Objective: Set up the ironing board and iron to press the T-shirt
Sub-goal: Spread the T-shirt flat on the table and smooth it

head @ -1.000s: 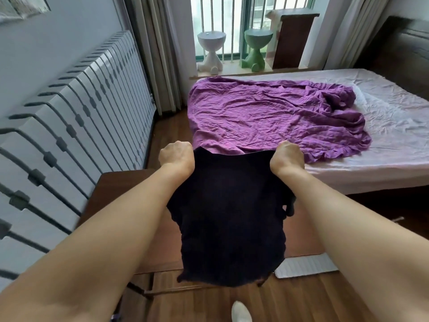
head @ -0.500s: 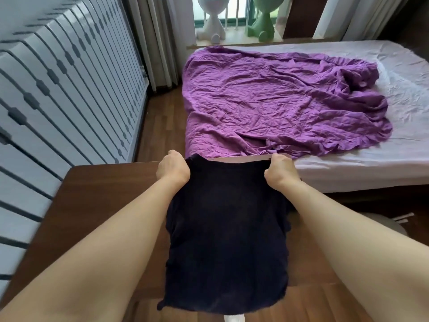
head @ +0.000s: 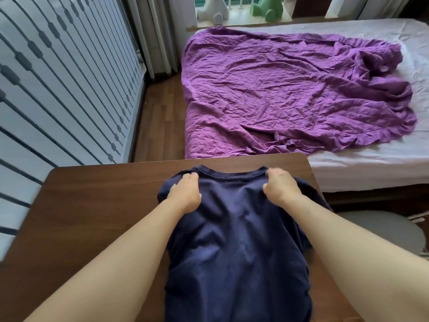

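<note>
Both bare forearms stretched forward from bottom corners, converging toward the far end of a dark wooden table (head: 97, 196). Left hand (head: 184, 192) knuckles up, fingers curled under, pinching a fold of the navy T-shirt (head: 234, 247) at its left shoulder, just beside the collar. Right hand (head: 279, 185) mirrored at the right shoulder, fingers bunched tight on fabric next to the collar's other end. Neither hand spread; both closed on cloth.

T-shirt lying on the table between and under the hands, collar at the far side, body running back toward the camera and off the bottom edge of view, wrinkled, sleeves bunched outside each wrist.

Left of left hand: bare tabletop, then white slatted panel (head: 58, 89) further left. Beyond both hands: bed with white sheet (head: 362, 163), crumpled purple blanket (head: 290, 94) spread on it. Right of right forearm: grey rounded seat (head: 380, 231), partly hidden. No containers to report.
</note>
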{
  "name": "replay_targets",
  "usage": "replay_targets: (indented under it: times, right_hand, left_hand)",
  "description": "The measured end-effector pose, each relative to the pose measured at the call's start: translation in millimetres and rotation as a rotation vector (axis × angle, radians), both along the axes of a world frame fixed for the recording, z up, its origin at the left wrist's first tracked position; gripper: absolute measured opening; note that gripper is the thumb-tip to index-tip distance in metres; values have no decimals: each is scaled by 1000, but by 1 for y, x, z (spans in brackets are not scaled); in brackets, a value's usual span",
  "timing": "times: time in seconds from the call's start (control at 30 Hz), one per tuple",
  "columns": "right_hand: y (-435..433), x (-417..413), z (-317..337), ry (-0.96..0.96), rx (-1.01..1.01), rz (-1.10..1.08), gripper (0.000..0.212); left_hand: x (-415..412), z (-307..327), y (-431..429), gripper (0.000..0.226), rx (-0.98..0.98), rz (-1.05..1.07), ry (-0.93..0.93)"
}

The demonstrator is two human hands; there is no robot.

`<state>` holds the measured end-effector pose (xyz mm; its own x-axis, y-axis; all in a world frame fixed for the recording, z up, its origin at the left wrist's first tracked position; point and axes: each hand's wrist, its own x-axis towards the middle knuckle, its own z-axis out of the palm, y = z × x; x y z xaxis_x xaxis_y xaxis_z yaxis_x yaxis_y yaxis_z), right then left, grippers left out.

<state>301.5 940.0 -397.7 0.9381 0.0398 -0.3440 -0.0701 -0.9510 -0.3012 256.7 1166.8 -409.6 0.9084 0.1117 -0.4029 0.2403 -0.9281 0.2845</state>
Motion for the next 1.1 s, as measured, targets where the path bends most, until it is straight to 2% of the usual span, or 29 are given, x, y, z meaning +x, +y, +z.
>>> replay_targets:
  times: [0.03,0.1,0.23,0.37,0.7,0.77,0.8,0.87,0.9,0.93,1.03,1.1]
  right_hand:
    - [0,-4,-6,43,-45,-16,32]
    - [1,-10,-19,136,-97,-15,32]
    - [1,-9,-42,237,-73,-16,61]
    - [-3,2,-53,243,-91,-5,72]
    - [-12,40,-67,163,-86,18,72]
    - [-11,38,-64,155,-90,27,71]
    - [-10,37,-62,138,-98,34,70]
    - [-6,33,-57,77,-118,54,66]
    - [-3,30,-54,44,-124,66,64]
    - [0,28,-52,17,-124,81,62]
    - [14,21,-47,-16,-95,128,58]
    - [25,17,-44,-9,-72,155,57]
  left_hand:
    - [-1,-7,0,52,36,-76,58]
    - [-2,-20,0,62,96,-163,160]
    - [3,-40,0,75,129,-183,219]
    - [13,-46,-1,78,146,-177,193]
    - [40,-58,2,76,66,-125,128]
    - [38,-53,3,72,54,-129,69]
    - [35,-50,4,65,81,-130,-23]
    - [29,-44,12,47,212,-59,-296]
    - [26,-40,17,43,266,42,-391]
    - [23,-37,23,42,293,166,-409]
    - [15,-30,38,38,207,455,-185]
    - [14,-32,41,37,150,479,-83]
